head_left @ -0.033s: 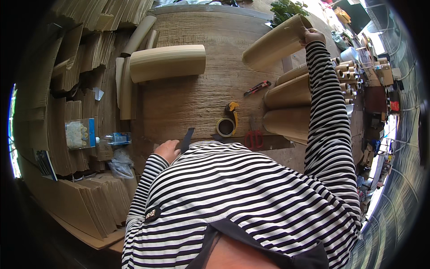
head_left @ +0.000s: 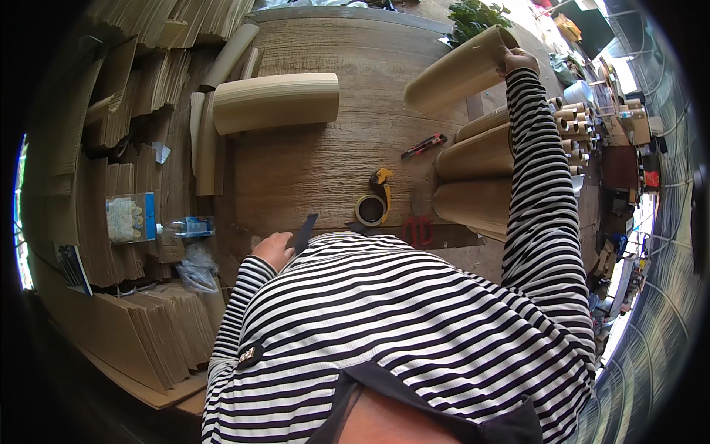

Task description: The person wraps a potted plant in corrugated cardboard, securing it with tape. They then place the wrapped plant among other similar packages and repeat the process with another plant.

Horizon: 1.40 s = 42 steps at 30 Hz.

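Note:
My right hand [head_left: 521, 64] grips the near rim of a tan paper roll [head_left: 447, 78] held slanted at the back right. My left hand [head_left: 274, 249] rests at the front edge with fingers extended, beside a dark strip [head_left: 305, 230]. Between my hands, a tape roll [head_left: 360, 207] sits by a yellow tool [head_left: 383, 177], with a red-and-black utility knife [head_left: 422, 147] above and red scissors [head_left: 418, 230] to the right. A thick rolled bundle of cream sheets [head_left: 275, 107] lies toward the back left.
Cardboard stacks [head_left: 137, 318] fill the left side, with plastic packets [head_left: 130, 216] on them. More large rolls [head_left: 470, 166] lie under my right arm on the wooden table [head_left: 292, 174]. Narrow tubes [head_left: 573, 126] and a leafy plant [head_left: 473, 21] stand beyond.

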Each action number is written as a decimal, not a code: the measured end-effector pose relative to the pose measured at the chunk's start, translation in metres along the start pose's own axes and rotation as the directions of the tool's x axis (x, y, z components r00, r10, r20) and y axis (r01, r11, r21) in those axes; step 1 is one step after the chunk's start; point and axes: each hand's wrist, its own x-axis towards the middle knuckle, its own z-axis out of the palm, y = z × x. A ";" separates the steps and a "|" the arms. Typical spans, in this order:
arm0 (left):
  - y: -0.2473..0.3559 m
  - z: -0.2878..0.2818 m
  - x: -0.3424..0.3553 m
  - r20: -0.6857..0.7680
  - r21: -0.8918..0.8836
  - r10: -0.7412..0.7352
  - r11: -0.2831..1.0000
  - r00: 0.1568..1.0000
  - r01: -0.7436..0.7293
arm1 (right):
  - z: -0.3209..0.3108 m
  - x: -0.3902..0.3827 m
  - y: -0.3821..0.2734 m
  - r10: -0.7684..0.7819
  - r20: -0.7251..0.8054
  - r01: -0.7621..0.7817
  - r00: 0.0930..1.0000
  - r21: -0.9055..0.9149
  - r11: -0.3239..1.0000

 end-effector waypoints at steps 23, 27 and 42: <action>-0.004 -0.026 0.086 -0.016 -0.287 0.082 0.954 0.996 -0.083 | -0.028 0.035 0.032 -0.363 0.147 0.325 0.920 -0.802 0.500; -0.081 -0.027 0.139 -0.227 -0.755 -0.138 0.650 0.964 -0.085 | 0.101 -0.095 -0.031 -0.604 0.295 0.661 0.741 -0.155 0.735; -0.136 -0.204 0.199 -0.551 -0.827 -0.392 0.369 0.736 -0.423 | 0.336 -0.156 -0.003 0.487 0.485 -0.543 0.726 -0.031 0.839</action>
